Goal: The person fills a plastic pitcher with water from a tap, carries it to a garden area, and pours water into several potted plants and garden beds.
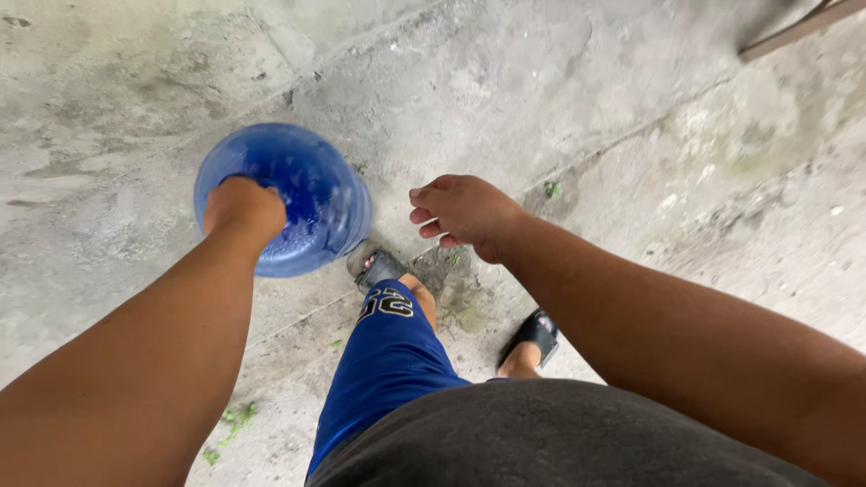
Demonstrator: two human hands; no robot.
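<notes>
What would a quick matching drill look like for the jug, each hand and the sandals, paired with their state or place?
Things:
1. Left hand
2. Right hand
3. Jug
4. Sandals

States or places:
A. Blue, see-through, hanging above the floor
B. Empty, fingers loosely curled
C. Black, on the feet, on the concrete
D. Gripping the jug

Pairs: 1-D, 2-B, 3-A, 4-C

Glossy translucent blue plastic water jug [316,194], rough matt concrete floor [559,90]
</notes>
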